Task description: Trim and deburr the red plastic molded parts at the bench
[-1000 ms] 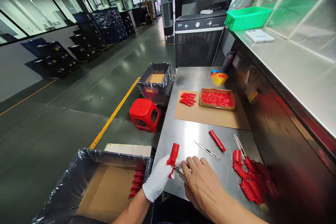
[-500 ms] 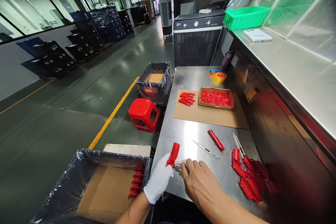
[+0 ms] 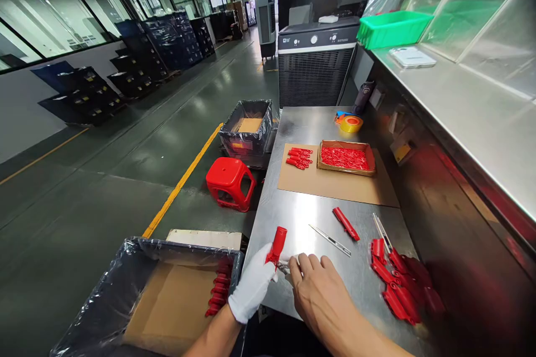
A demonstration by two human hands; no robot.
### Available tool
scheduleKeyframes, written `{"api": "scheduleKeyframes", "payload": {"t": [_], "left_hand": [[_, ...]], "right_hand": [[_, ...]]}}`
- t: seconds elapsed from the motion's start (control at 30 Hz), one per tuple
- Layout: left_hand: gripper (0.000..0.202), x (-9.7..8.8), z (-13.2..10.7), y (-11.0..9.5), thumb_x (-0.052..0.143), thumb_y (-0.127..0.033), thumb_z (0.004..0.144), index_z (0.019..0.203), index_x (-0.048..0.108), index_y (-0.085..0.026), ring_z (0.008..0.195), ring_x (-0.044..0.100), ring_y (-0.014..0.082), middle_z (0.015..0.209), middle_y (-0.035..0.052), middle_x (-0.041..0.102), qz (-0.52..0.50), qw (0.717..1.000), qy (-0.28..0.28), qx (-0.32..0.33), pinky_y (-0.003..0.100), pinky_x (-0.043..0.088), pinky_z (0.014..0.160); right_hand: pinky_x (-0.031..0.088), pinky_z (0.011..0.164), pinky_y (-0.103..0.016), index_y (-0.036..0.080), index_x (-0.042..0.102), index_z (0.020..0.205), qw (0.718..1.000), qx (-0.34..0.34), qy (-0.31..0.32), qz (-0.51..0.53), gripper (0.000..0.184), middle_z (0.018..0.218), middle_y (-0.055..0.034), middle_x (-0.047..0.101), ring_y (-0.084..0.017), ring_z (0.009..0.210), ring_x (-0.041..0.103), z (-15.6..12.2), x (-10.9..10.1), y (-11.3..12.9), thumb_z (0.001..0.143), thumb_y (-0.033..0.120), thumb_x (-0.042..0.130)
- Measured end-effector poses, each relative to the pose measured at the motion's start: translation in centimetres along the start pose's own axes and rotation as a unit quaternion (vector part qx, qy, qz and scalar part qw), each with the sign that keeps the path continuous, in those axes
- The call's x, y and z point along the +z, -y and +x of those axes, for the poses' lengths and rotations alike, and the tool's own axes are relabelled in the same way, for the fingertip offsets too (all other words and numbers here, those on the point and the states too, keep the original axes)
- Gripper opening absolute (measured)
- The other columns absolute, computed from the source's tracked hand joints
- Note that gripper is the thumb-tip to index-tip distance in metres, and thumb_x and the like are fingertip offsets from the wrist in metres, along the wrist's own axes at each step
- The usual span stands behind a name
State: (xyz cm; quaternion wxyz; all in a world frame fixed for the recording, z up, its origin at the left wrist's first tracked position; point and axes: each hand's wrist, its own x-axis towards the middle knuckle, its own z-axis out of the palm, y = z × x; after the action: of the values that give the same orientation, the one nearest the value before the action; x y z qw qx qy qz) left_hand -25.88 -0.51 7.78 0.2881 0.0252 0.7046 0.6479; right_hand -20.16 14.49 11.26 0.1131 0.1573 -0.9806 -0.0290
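Note:
My left hand (image 3: pixel 253 288), in a white glove, is closed around a red plastic part (image 3: pixel 276 245) that stands up from its fingers at the near edge of the steel table (image 3: pixel 301 217). My bare right hand (image 3: pixel 320 293) is curled beside it, fingers pinched on a small metal piece (image 3: pixel 285 268) at the part's base. A loose red part (image 3: pixel 345 223) and a thin metal strip (image 3: pixel 330 240) lie just beyond my hands. A pile of red parts (image 3: pixel 397 284) sits to the right.
A plastic-lined carton (image 3: pixel 142 301) with a row of red parts stands at the lower left. A cardboard sheet (image 3: pixel 335 181) carries a tray of red pieces (image 3: pixel 345 157) and a small red stack (image 3: pixel 299 158). Tape rolls (image 3: pixel 349 121), a red stool (image 3: pixel 230 181), another lined box (image 3: pixel 247 125).
My hands stay together on the red part with only a slight shift; the view has wobbled a little. Nothing on the table has moved.

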Motion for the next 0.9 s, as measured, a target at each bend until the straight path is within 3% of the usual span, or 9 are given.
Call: {"api": "scheduleKeyframes", "payload": {"t": [0.17,0.33,0.53,0.7,0.8,0.9], "left_hand": [[0.031,0.0,-0.2,0.1,0.054,-0.020,0.072,0.099,0.065,-0.011,0.068,0.048,0.0124,0.087,0.0067,0.062,-0.126,0.992,-0.012,-0.022,0.026,0.036,0.062],[0.035,-0.3,-0.2,0.2,0.064,-0.038,0.081,0.105,0.063,-0.013,0.077,0.053,0.0153,0.098,0.0119,0.067,-0.302,0.951,-0.011,-0.061,0.026,0.040,0.063],[0.038,-0.2,0.5,0.6,0.069,-0.037,0.078,0.106,0.063,-0.013,0.081,0.056,0.0170,0.101,0.0126,0.065,-0.339,0.937,-0.037,-0.082,0.025,0.040,0.060],[0.039,0.0,1.3,1.5,0.074,-0.033,0.075,0.105,0.059,-0.014,0.076,0.055,0.0137,0.099,0.0101,0.063,-0.347,0.931,-0.052,-0.102,0.024,0.041,0.061],[0.028,1.1,4.1,1.3,0.072,-0.025,0.075,0.095,0.055,-0.014,0.071,0.054,0.0126,0.089,0.0063,0.060,-0.333,0.933,-0.068,-0.115,0.024,0.042,0.059],[0.018,4.2,10.4,-1.7,0.065,-0.016,0.079,0.085,0.048,-0.017,0.060,0.047,0.0091,0.073,-0.0014,0.050,-0.326,0.937,-0.055,-0.108,0.023,0.039,0.057]], "right_hand": [[0.027,0.060,-0.036,0.017,0.060,0.089,0.999,-0.022,-0.001,0.038,0.023,0.078,-0.0040,0.061,-0.021,0.065,0.051,-0.5,0.1,-0.4,0.067,0.011,0.063],[0.033,0.067,-0.036,0.018,0.063,0.095,0.990,0.026,0.057,0.125,0.026,0.085,-0.0044,0.062,-0.023,0.073,0.056,-1.0,-1.0,-1.7,0.070,0.022,0.065],[0.040,0.072,-0.037,0.017,0.065,0.109,0.972,0.086,0.102,0.192,0.028,0.090,-0.0070,0.064,-0.025,0.079,0.060,-3.0,-0.3,-3.7,0.083,0.024,0.056],[0.049,0.075,-0.039,0.017,0.065,0.115,0.954,0.144,0.150,0.217,0.034,0.098,-0.0093,0.066,-0.025,0.082,0.065,-5.4,1.4,-5.1,0.084,0.026,0.055],[0.052,0.081,-0.037,0.017,0.065,0.118,0.945,0.168,0.156,0.235,0.036,0.106,-0.0108,0.068,-0.025,0.092,0.067,-7.4,2.9,-5.5,0.085,0.026,0.055],[0.052,0.086,-0.036,0.020,0.065,0.117,0.942,0.203,0.136,0.228,0.035,0.115,-0.0116,0.068,-0.025,0.100,0.067,-9.4,4.9,-5.6,0.084,0.025,0.055]]}}
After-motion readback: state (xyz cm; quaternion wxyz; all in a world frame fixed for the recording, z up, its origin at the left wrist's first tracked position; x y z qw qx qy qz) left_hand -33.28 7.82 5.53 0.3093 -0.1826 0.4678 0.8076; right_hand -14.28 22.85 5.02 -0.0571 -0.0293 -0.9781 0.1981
